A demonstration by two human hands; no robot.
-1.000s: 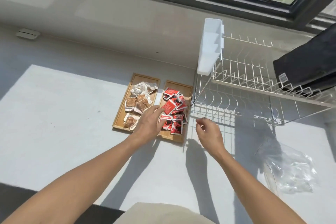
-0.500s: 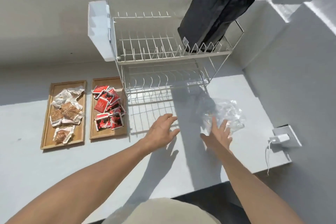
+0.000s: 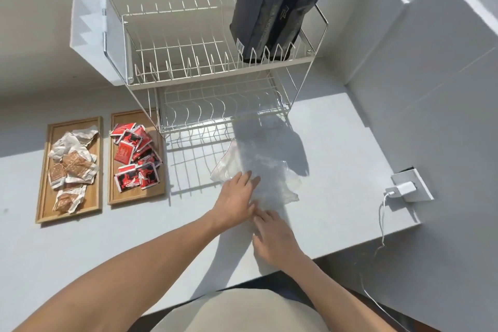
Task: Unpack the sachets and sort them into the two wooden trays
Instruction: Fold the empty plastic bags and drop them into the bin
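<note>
Now moved from mid-air onto clear plastic bag, left hand flat with fingers spread, right hand grip unclear.

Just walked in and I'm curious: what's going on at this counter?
A person is sorting sachets into two wooden trays. The left tray holds brown-and-white sachets, the right tray red ones. Both hands, the left hand and right hand, rest on a clear plastic bag lying flat on the counter in front of a wire dish rack. The bag looks empty, though glare makes that uncertain.
</note>
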